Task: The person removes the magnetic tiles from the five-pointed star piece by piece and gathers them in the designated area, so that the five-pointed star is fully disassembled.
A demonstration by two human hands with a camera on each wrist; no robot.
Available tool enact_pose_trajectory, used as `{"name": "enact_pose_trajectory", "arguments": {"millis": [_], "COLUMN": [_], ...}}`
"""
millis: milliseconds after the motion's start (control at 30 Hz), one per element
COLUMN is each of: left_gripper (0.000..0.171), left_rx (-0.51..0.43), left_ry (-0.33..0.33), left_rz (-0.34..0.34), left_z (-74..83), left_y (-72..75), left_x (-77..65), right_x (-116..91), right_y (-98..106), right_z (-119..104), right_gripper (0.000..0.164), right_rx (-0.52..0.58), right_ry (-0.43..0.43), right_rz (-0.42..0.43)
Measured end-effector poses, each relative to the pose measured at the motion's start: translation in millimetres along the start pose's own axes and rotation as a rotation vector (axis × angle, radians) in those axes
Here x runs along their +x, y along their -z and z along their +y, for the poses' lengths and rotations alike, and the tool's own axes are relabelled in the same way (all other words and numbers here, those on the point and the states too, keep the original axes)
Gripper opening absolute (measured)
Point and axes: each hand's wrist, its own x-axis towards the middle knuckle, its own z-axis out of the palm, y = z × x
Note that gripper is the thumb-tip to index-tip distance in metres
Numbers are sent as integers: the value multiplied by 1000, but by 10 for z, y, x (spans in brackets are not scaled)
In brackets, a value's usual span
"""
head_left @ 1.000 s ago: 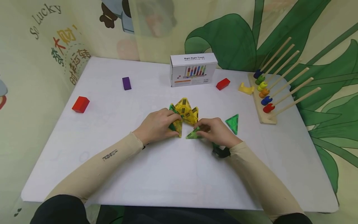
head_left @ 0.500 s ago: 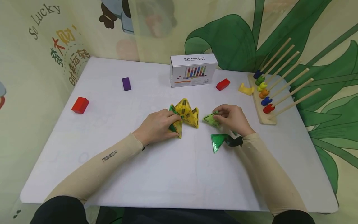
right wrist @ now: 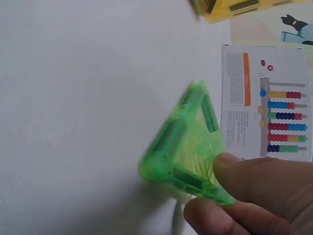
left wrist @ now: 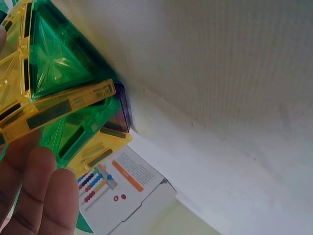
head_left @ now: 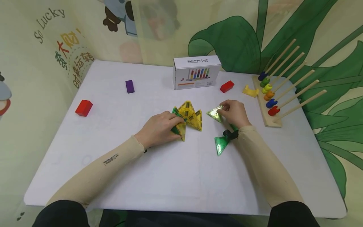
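My left hand (head_left: 160,127) grips the near left side of a standing cluster of yellow and green triangular magnetic tiles (head_left: 193,119). In the left wrist view a purple edge shows behind the green tiles (left wrist: 58,61). To the right of the cluster and apart from it, my right hand (head_left: 235,114) pinches a light green triangular magnetic tile (head_left: 214,114) between thumb and fingers; that tile (right wrist: 188,142) is tilted above the table. A darker green triangular tile (head_left: 221,145) lies by the right wrist, and another green piece (head_left: 233,127) is mostly hidden beneath it.
Toward the back stands a white printed box (head_left: 197,74). Red blocks (head_left: 84,108) lie left and right, with a purple block (head_left: 129,86) at back left. A yellow arched block (head_left: 250,91) sits beside a wooden peg stand with beads (head_left: 267,110).
My right hand has carried the light green tile away from the cluster, to the right and farther back, uncovering a green tile near the wrist. My left hand has stayed on the cluster.
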Motion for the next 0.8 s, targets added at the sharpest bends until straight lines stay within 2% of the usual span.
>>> {"name": "enact_pose_trajectory", "arguments": {"millis": [233, 367, 500, 600, 700, 800], "left_gripper": [53, 54, 53, 45, 35, 30], "left_rx": [-4, -14, -56, -102, -158, -225], "left_ry": [2, 1, -10, 1, 43, 86], "left_rz": [19, 33, 107, 177, 193, 140], "left_z": [-22, -48, -115, -204, -318, -442], "left_y": [44, 74, 129, 195, 259, 288], "left_x": [-17, -30, -79, -100, -73, -7], "right_x": [-60, -202, -411, -577, -733, -857], "right_y": [-49, -37, -27, -35, -69, -149], "right_z": [4, -33, -111, -162, -212, -279], "right_gripper": [34, 30, 27, 25, 23, 22], "right_rx": [-55, -66, -45, -11, 27, 40], "right_ry": [4, 49, 97, 139, 194, 266], "right_rz": [59, 162, 292, 359, 373, 333]}}
